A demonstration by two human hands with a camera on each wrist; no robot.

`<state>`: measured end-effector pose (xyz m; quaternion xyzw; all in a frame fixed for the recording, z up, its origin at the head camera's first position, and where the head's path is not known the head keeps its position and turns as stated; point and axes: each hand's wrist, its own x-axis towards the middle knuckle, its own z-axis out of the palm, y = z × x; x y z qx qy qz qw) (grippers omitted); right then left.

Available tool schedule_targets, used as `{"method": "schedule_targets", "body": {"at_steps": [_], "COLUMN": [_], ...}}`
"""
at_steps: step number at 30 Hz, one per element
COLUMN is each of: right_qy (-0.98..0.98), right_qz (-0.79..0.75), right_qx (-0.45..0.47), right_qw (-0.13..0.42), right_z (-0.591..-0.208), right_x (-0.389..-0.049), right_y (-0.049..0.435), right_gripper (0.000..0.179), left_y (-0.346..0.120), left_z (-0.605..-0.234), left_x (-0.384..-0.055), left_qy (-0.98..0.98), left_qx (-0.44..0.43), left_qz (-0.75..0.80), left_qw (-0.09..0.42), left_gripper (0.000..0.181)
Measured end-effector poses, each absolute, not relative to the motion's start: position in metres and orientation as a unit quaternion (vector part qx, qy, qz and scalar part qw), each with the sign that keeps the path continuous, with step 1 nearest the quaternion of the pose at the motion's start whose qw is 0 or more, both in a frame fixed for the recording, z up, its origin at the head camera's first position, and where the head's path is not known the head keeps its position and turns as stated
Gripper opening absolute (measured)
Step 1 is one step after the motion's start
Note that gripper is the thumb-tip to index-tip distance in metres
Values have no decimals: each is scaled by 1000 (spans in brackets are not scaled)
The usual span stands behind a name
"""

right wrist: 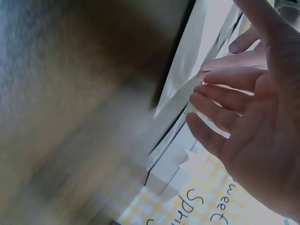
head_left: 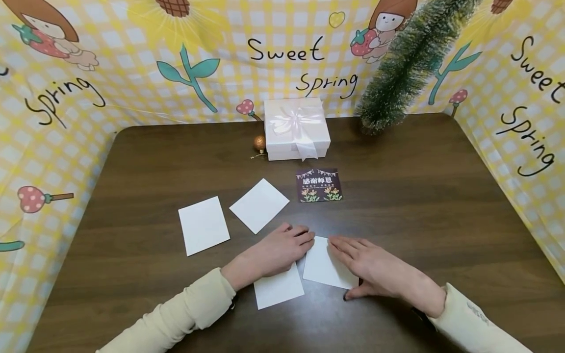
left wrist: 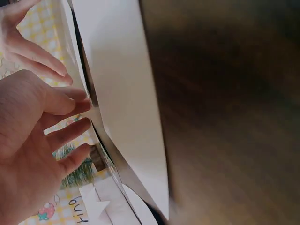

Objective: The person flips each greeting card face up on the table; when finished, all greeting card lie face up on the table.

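A white square card lies in front of the person, between the two hands. At its upper left corner are the fingertips of the left hand, loosely bent. Straight fingers of the right hand rest at the card's right side, with the thumb apart near its lower corner. Another white card lies partly hidden under the left hand and wrist. In the wrist views, the left hand and right hand show relaxed fingers near the table surface, with nothing gripped.
Two more white cards lie to the left. Beyond them are a dark printed card, a white gift box with a ribbon, an orange ball ornament and a small green tree. A yellow checked cloth surrounds the table.
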<state>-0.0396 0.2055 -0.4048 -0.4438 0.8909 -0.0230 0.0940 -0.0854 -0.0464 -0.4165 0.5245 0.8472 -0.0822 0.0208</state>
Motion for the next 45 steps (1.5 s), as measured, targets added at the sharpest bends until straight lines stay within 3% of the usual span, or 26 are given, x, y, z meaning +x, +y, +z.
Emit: {"method": "schedule_targets", "body": {"at_steps": [4,13,21,26,29,34,38,42,45], "right_qy": [889,872,822,807,818,848,870,873,863], "right_qz": [16,27,-47,-64,-77,-166,-278,-401,-460], "right_qx": [-446,-481,-559,-553,-523,-460,-381,-270,-210], "right_qw": [103,85,-97,-198,-227,-203,-145,-64,-15], "right_z": [-405,-401,-398,-391,-390,-392,-393,-395,-398], "right_x": [-37,-40,-47,-63,-75,-92,-99,-102,-103], "right_y": [204,207,219,223,223,220,216,210,206], "right_gripper": [93,57,20,40,41,37,13,29,26], "left_y": [-45,-42,-47,-53,-53,-54,-57,-60,-60], "left_z": [-418,-417,-412,-412,-415,-416,-416,-414,-410], "left_x": [-83,-81,-88,-102,-109,-114,-116,-117,-117], "left_qy": [848,851,852,854,854,838,823,807,796], "left_qx": [521,515,519,511,483,418,373,333,311], "left_qz": [-90,-99,-29,85,191,349,423,480,512], "left_qw": [24,23,65,37,22,30,62,82,87], "left_gripper": [44,42,38,25,19,10,12,11,17]}}
